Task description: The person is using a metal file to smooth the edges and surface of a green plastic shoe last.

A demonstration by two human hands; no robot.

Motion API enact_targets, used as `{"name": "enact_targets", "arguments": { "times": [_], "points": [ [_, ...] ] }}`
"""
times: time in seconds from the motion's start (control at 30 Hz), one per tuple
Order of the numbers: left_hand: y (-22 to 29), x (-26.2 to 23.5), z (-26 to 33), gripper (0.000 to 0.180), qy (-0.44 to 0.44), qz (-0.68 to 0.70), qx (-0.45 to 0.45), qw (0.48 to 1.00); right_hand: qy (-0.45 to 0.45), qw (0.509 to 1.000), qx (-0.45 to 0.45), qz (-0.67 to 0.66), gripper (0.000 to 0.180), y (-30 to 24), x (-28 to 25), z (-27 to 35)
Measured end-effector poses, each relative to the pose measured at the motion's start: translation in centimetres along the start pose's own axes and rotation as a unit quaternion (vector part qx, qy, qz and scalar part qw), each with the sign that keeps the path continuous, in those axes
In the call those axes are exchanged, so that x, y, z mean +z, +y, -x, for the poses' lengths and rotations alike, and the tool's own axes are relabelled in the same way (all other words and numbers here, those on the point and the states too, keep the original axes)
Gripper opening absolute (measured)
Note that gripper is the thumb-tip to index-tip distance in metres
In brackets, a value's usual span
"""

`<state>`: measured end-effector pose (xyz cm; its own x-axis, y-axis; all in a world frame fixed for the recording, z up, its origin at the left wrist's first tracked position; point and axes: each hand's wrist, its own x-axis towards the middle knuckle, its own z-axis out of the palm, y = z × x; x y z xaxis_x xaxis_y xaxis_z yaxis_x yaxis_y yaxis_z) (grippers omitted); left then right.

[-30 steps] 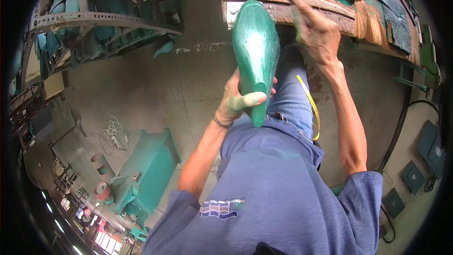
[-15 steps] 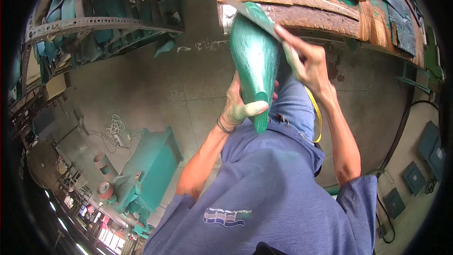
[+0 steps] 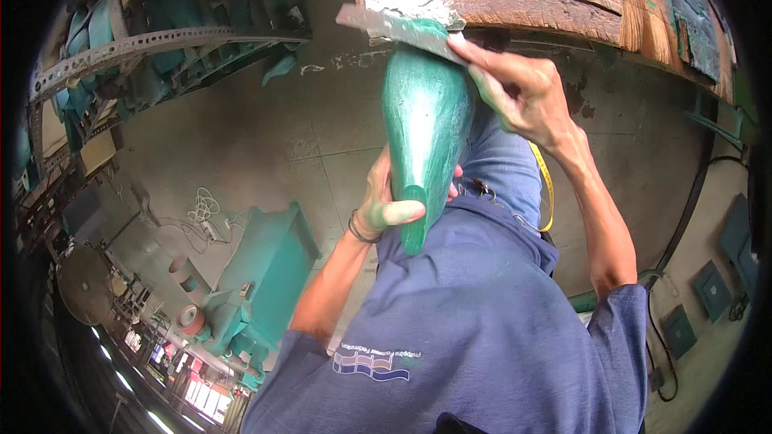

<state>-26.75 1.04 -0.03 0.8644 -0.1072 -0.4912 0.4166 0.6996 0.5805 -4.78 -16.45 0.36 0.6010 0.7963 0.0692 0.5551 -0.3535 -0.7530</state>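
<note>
A green shoe last (image 3: pixel 420 112) points away from me, its narrow heel end near my belly and its broad toe end toward the workbench. Around the heel end my left hand (image 3: pixel 384 199) is closed, thumb on top and fingertips showing on the far side. Pinched in my right hand (image 3: pixel 519 92) is one end of a flat grey file (image 3: pixel 402 34). The file lies crosswise over the toe end of the last, and its free end sticks out to the left. Green dust clings to both hands.
A worn wooden workbench (image 3: pixel 531 10) with a white patch stands just beyond the last. At the upper left, a metal rack (image 3: pixel 161 38) holds several green pieces. A green machine (image 3: pixel 261 273) is on the floor at the lower left. A yellow measuring tape (image 3: pixel 545 185) hangs at my right side.
The last has come slightly left and toward my body with my left hand. The file has shifted left across the toe and lies flatter. Both hands keep their grip.
</note>
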Motion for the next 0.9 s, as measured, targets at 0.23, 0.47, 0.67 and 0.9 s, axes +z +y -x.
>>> {"name": "enact_targets", "arguments": {
  "times": [0.23,0.47,0.67,0.9],
  "points": [
    [0.6,-0.7,0.6,0.11,-0.022,0.024,-0.011,0.999,0.007,1.0,-0.02,0.009,0.053,0.4,-0.9,2.5],
    [0.8,-1.1,0.8,0.112,-0.029,0.036,-0.01,0.999,-0.017,0.999,-0.03,0.02,0.057,0.3,-1.1,1.0],
    [0.8,-0.9,0.5,0.112,-0.034,0.04,-0.01,0.999,0.0,0.999,-0.05,-0.009,0.052,1.6,-1.2,-0.6],
    [0.4,-1.1,0.9,0.111,-0.032,0.056,-0.001,0.998,-0.029,0.998,-0.053,-0.002,0.057,1.0,-2.5,1.7]
  ]
}}
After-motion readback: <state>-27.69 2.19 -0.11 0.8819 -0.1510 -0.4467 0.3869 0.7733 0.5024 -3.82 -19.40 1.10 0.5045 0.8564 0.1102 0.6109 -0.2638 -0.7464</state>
